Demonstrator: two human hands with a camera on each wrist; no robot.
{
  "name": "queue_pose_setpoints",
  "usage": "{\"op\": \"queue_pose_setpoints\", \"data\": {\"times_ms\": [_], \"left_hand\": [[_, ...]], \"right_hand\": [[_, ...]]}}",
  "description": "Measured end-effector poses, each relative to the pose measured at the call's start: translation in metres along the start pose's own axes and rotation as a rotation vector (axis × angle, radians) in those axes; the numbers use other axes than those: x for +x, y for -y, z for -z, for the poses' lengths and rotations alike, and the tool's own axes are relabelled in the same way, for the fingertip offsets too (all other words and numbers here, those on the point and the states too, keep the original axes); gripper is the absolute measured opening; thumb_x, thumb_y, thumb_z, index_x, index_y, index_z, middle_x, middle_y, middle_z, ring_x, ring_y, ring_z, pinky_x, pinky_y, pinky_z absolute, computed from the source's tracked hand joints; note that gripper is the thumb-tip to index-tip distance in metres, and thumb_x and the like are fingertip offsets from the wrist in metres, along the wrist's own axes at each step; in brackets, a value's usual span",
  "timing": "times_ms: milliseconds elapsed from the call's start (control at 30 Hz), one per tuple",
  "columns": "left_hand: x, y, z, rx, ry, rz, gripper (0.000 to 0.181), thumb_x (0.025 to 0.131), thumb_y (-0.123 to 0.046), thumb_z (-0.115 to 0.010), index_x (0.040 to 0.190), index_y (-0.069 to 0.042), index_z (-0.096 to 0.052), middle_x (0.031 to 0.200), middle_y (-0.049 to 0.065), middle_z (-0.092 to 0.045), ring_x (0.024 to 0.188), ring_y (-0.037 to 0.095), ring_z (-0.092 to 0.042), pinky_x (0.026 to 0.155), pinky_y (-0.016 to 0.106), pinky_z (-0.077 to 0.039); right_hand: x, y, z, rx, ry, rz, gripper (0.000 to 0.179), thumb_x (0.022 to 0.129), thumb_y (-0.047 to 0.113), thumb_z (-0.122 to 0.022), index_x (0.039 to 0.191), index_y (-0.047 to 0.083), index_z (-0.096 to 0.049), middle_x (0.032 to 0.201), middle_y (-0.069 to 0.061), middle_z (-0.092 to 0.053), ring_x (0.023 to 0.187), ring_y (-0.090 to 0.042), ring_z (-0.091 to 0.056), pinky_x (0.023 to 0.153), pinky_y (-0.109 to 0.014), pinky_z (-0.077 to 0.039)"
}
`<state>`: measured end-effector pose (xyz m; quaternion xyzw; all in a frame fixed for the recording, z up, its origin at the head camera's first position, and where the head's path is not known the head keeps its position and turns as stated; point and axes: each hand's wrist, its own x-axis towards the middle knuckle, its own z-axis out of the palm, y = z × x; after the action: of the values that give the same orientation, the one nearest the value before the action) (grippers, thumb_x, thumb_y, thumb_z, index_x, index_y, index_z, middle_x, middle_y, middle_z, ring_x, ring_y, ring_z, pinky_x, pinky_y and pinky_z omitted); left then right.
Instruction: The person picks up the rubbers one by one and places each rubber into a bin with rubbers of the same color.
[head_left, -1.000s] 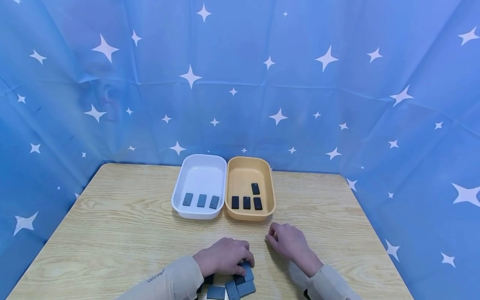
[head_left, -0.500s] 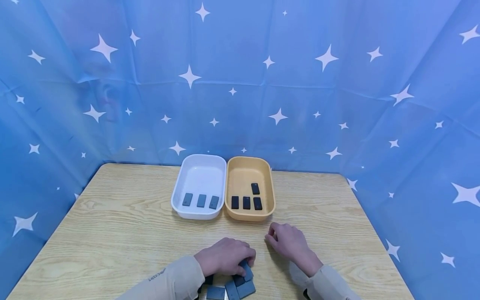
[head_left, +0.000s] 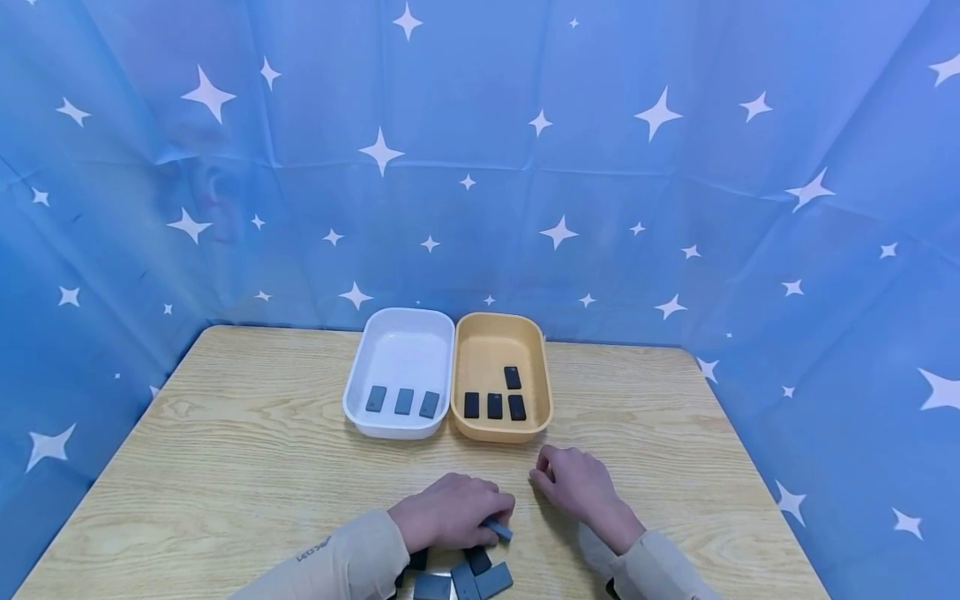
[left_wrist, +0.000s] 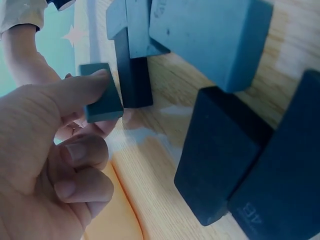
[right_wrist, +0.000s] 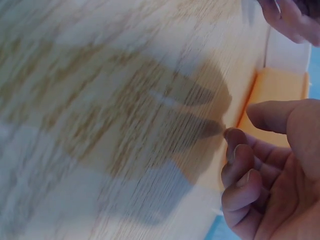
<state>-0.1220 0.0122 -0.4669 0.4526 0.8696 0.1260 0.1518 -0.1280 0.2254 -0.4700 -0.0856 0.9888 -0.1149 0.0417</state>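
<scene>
The left hand [head_left: 453, 510] pinches a blue-grey, matte, rectangular block [left_wrist: 106, 104] between the thumb, laid along one broad face, and fingers behind it; the remaining fingers curl inward beneath. The right hand [head_left: 576, 482] sits across from those fingertips, its fingers loosely bent, a narrow gap to the thumb and nothing in it.

The held block is tilted: from the head it shows almost edge-on, a thin strip with its long axis slanting out of the left fingertips toward the right hand's side and slightly back toward the body. Its inner end is hidden by the fingers, and whether an edge touches the table [head_left: 637, 400] cannot be told.

A black rectangular block [head_left: 477, 559] lies just nearer the body than the left fingertips, beside a blue-grey slab [head_left: 465, 581]. Another black block [left_wrist: 287, 175], closer to the left wrist, bears a mark that seems to read 4B, so these may be rubber erasers: probably light, firm with slight give, grippy and hardly fragile. The broad faces near the middle look the best hold.

Beyond the fingers stand a white plastic tray [head_left: 397, 433] and an orange-yellow one [head_left: 498, 436].
</scene>
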Motion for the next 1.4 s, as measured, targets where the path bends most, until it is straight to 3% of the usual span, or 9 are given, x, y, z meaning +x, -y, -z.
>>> {"op": "queue_pose_setpoints", "data": {"times_ms": [267,500,933,1033,1133,1400], "left_hand": [[-0.001,-0.002,0.002,-0.021,-0.024,0.066,0.019,0.097,-0.042,-0.056,0.09,-0.027,-0.046,0.059,-0.013,-0.042,0.05,0.003,-0.043,0.049,0.021,-0.032],[-0.001,0.001,-0.001,-0.078,-0.021,0.058,0.017,0.102,-0.041,-0.045,0.092,-0.026,-0.047,0.061,-0.013,-0.042,0.052,0.003,-0.043,0.05,0.02,-0.033],[-0.002,0.006,0.002,-0.139,0.016,0.051,0.013,0.094,-0.037,-0.057,0.084,-0.03,-0.053,0.067,-0.017,-0.05,0.056,0.001,-0.046,0.051,0.02,-0.035],[-0.002,0.007,0.003,-0.106,0.006,0.038,0.009,0.094,-0.039,-0.057,0.089,-0.032,-0.063,0.075,-0.018,-0.058,0.062,-0.002,-0.049,0.055,0.019,-0.038],[-0.002,0.008,0.005,-0.085,0.005,0.028,0.018,0.094,-0.04,-0.056,0.1,-0.033,-0.071,0.086,-0.018,-0.063,0.07,-0.003,-0.053,0.06,0.018,-0.041],[-0.005,0.01,0.01,-0.077,-0.01,0.023,0.027,0.097,-0.039,-0.051,0.115,-0.034,-0.071,0.093,-0.015,-0.063,0.069,-0.003,-0.05,0.059,0.017,-0.038]], "right_hand": [[0.001,0.001,-0.001,0.008,-0.003,0.004,0.017,0.085,0.029,-0.071,0.077,0.019,-0.06,0.06,0.009,-0.054,0.052,-0.01,-0.046,0.049,-0.029,-0.035],[0.0,0.002,0.001,0.007,-0.007,0.004,0.016,0.086,0.028,-0.07,0.078,0.019,-0.06,0.06,0.009,-0.054,0.052,-0.01,-0.046,0.048,-0.029,-0.035],[0.003,0.003,0.004,0.016,0.0,-0.015,0.015,0.087,0.028,-0.07,0.079,0.019,-0.061,0.057,0.008,-0.05,0.05,-0.01,-0.044,0.047,-0.028,-0.033],[0.005,0.004,0.004,0.022,0.019,-0.027,0.015,0.087,0.028,-0.069,0.079,0.019,-0.061,0.057,0.008,-0.05,0.049,-0.01,-0.044,0.047,-0.028,-0.033],[0.006,0.004,0.004,0.026,0.03,-0.035,0.015,0.088,0.029,-0.069,0.079,0.02,-0.061,0.057,0.008,-0.05,0.049,-0.01,-0.044,0.047,-0.027,-0.033],[0.007,0.004,0.005,0.025,0.014,-0.027,0.016,0.087,0.028,-0.07,0.077,0.02,-0.06,0.057,0.008,-0.05,0.05,-0.01,-0.044,0.048,-0.028,-0.033]]}}
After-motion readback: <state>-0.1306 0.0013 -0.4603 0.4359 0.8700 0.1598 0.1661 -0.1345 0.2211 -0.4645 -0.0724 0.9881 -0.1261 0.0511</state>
